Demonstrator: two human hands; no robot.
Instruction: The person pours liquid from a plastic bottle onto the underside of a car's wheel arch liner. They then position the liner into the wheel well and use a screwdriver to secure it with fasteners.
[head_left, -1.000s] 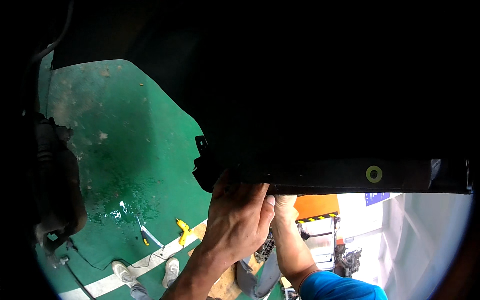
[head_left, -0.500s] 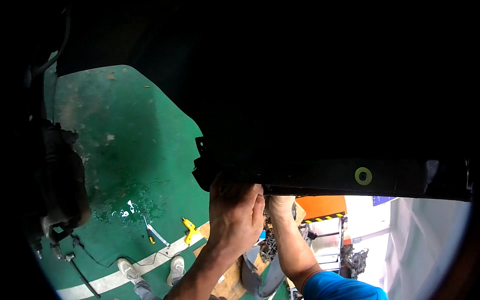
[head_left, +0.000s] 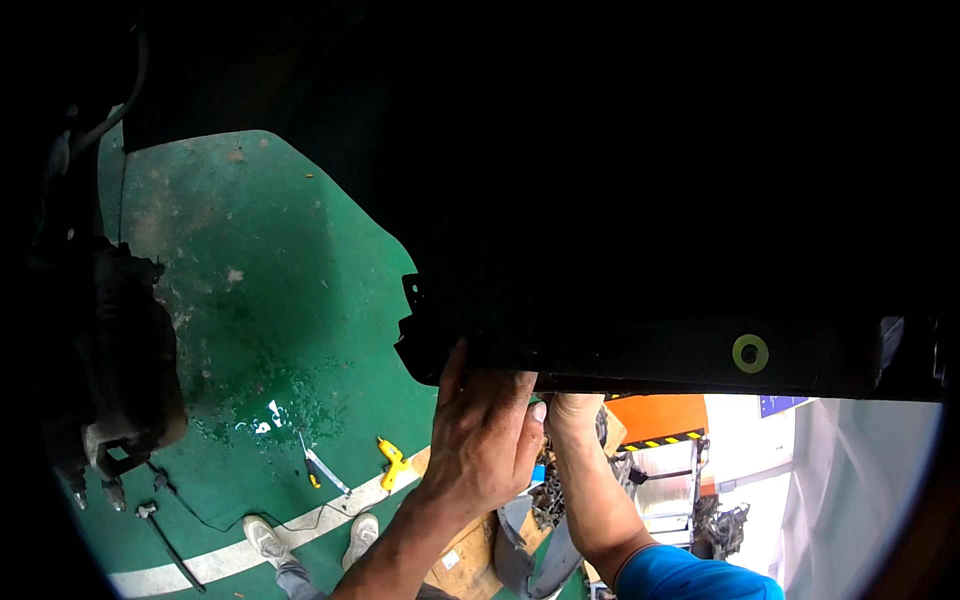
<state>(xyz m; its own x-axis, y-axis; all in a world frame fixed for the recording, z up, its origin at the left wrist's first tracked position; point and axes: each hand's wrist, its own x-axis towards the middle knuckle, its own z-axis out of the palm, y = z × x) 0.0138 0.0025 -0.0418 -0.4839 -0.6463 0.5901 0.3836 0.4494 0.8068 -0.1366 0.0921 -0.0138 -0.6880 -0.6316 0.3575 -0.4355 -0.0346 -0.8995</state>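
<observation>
A large black panel point(head_left: 600, 355) spans the upper view, mostly in shadow, with a yellow-green ring point(head_left: 750, 354) near its lower edge and a bracket point(head_left: 412, 297) at its left end. My left hand point(head_left: 478, 440) grips that lower edge beside the bracket, fingers reaching up onto the dark surface and thumb tip showing just below it. My right hand point(head_left: 578, 435) is raised to the same edge just to the right; its fingers disappear behind the panel, so what they hold is hidden.
Dark mechanical parts point(head_left: 130, 370) hang at the left. On the green floor point(head_left: 250, 260) lie a blade tool point(head_left: 322, 467), a yellow glue gun point(head_left: 391, 460), a cable and a rod point(head_left: 170, 545). Two shoes point(head_left: 265, 540), cardboard point(head_left: 465, 560), grey parts point(head_left: 520, 550) and an orange-topped rack point(head_left: 655, 415) are below.
The floor and hanging parts have shifted slightly right and down in view. Both hands stay at the panel edge; my left thumb tucked in briefly and shows again now.
</observation>
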